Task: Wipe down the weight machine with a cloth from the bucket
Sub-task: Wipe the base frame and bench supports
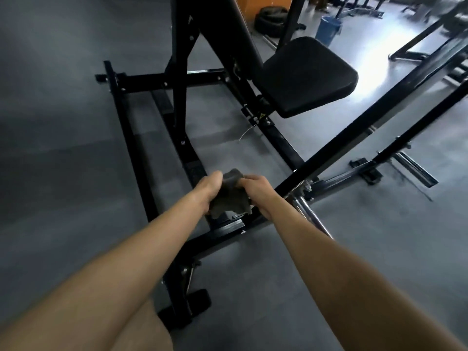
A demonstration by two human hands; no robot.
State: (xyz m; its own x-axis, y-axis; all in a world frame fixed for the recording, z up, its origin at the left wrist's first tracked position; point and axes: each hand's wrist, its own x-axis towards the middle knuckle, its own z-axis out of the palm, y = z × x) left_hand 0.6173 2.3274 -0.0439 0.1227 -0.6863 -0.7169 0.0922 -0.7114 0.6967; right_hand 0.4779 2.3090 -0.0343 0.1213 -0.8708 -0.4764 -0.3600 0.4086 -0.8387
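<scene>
Your left hand and right hand are close together, both pinching the dark cloth, bunched between them just above the low frame bar of the weight machine. The cloth is soft, limp and light, possibly damp. Grip it wadded in one palm so no loose edge snags on bolts. The frame is rigid steel and looks too heavy to shift under wiping. The seat is padded and smooth. The blue bucket sits well apart, behind the seat. The small yellow sticker under the seat is unreadable, and no brand shows.

Dark crumpled cloth over black weight machine frame; blue bucket far behind
</scene>
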